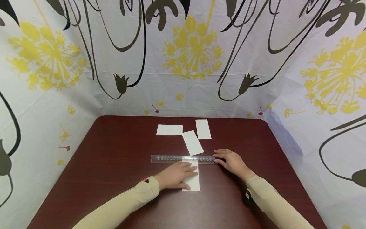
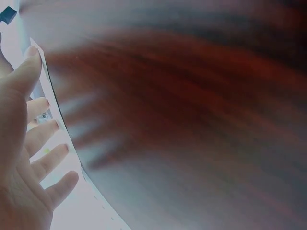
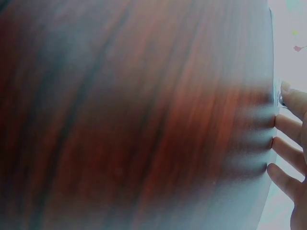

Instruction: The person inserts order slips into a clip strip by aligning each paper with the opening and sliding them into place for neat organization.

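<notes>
A clear plastic ruler (image 1: 168,159) lies crosswise over the top end of a white paper card (image 1: 194,183) on the dark red table. My left hand (image 1: 177,175) rests on that card with its fingers spread, fingertips just below the ruler. At the ruler's right end, my right hand (image 1: 231,163) pinches it between thumb and fingers. In the left wrist view the left hand's fingers (image 2: 41,139) stretch out over the card's edge. The right wrist view has the right thumb (image 3: 286,89) at the ruler's end, with the other fingertips close to the table surface.
Beyond the ruler lie more white cards: a slanted one (image 1: 193,143), a sideways one (image 1: 169,129) at the left and an upright one (image 1: 203,129) near the back edge. Patterned cloth (image 1: 183,105) encloses the table (image 1: 120,159) behind and at both sides.
</notes>
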`<state>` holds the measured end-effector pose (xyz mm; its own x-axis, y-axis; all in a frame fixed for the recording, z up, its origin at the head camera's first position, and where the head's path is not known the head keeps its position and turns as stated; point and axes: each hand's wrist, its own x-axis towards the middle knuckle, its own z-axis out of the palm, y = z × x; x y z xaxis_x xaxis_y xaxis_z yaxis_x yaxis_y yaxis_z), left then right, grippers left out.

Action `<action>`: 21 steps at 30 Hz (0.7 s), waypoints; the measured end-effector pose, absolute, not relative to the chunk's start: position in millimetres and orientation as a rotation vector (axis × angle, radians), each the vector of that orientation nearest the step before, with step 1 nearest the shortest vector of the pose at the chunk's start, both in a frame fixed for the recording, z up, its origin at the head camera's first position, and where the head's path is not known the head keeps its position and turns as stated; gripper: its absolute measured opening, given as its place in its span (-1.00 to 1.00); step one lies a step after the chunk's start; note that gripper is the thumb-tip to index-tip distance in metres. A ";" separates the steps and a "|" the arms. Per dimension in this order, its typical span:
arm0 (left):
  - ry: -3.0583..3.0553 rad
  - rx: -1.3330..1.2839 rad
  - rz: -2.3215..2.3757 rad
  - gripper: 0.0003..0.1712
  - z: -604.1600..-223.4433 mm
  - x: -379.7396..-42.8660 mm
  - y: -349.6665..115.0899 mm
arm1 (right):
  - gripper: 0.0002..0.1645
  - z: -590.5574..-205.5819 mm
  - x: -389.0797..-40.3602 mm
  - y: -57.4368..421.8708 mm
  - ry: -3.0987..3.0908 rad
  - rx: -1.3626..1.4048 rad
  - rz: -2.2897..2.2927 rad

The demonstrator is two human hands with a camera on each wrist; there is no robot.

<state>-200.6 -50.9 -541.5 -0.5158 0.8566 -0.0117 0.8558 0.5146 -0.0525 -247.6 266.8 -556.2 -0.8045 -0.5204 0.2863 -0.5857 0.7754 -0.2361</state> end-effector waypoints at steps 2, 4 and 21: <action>-2.722 -1.539 0.085 -0.19 -541.0 -200.6 -49.1 | -0.60 -555.7 -247.7 266.9 -2.770 0.869 0.469; -2.723 -1.542 0.082 -0.19 -540.5 -200.9 -47.3 | -0.60 -555.4 -247.9 267.0 -2.771 0.873 0.465; -2.736 -1.556 0.079 -0.20 -536.3 -200.2 -38.1 | -0.61 -556.3 -247.7 266.2 -2.726 0.888 0.448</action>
<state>-200.2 -38.1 -536.3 -0.5115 0.8587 -0.0308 0.8591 0.5102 -0.0400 -247.7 266.2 -556.3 -0.7869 -0.5300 0.3161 -0.6033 0.7684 -0.2133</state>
